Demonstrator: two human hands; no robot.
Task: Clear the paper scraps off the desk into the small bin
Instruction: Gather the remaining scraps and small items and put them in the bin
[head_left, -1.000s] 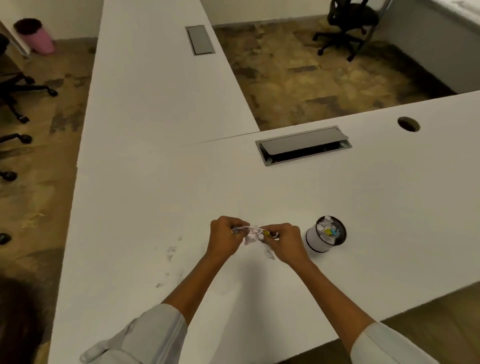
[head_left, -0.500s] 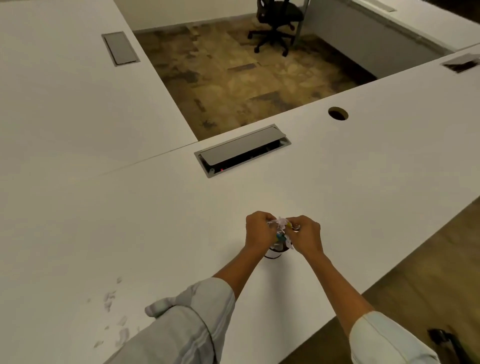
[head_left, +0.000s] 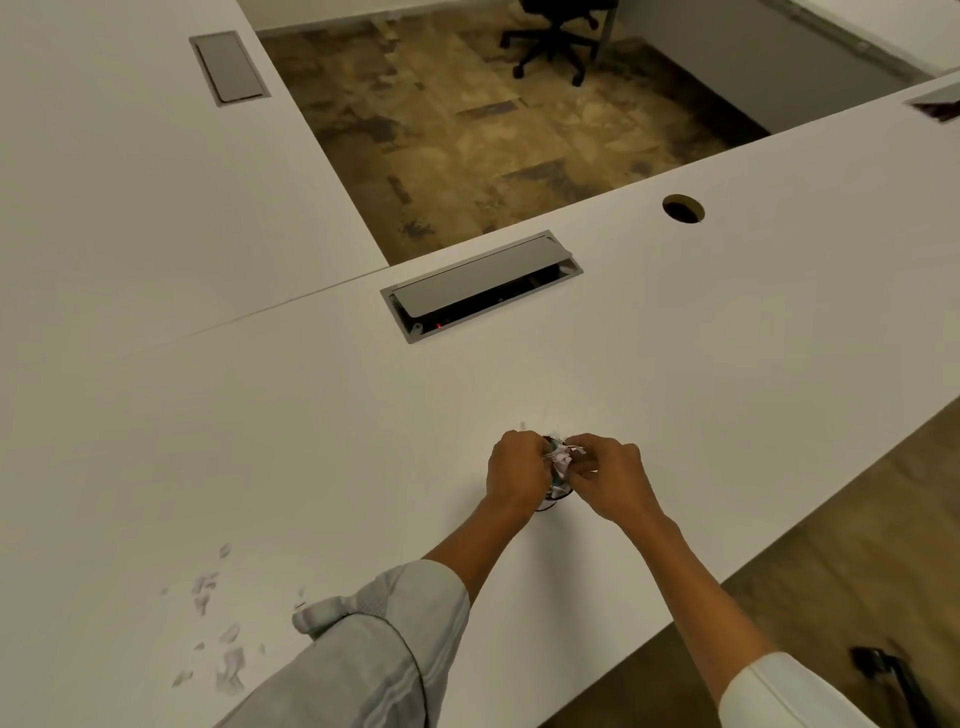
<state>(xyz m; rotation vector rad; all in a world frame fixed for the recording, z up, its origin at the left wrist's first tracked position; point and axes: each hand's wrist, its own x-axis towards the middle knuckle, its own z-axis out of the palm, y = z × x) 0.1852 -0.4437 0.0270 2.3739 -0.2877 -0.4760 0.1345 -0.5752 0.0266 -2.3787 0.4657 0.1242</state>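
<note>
My left hand (head_left: 516, 475) and my right hand (head_left: 608, 480) are close together over the white desk (head_left: 727, 364), both pinching a crumpled wad of paper scraps (head_left: 560, 460) between them. Directly under the wad stands the small bin (head_left: 551, 503), almost wholly hidden by my hands; only a sliver of its dark rim and white wall shows. Several small torn paper scraps (head_left: 218, 629) lie loose on the desk at the lower left, beside my left sleeve.
A grey cable hatch (head_left: 480, 286) with its lid ajar sits in the desk beyond my hands, a round cable hole (head_left: 683, 209) to its right. A second hatch (head_left: 228, 67) is on the adjoining desk. A black office chair (head_left: 556, 36) stands on the floor beyond.
My hands carried the crumpled wad to the right, from beside the bin to right above it, where they now cover the bin. The camera view swung right as well.
</note>
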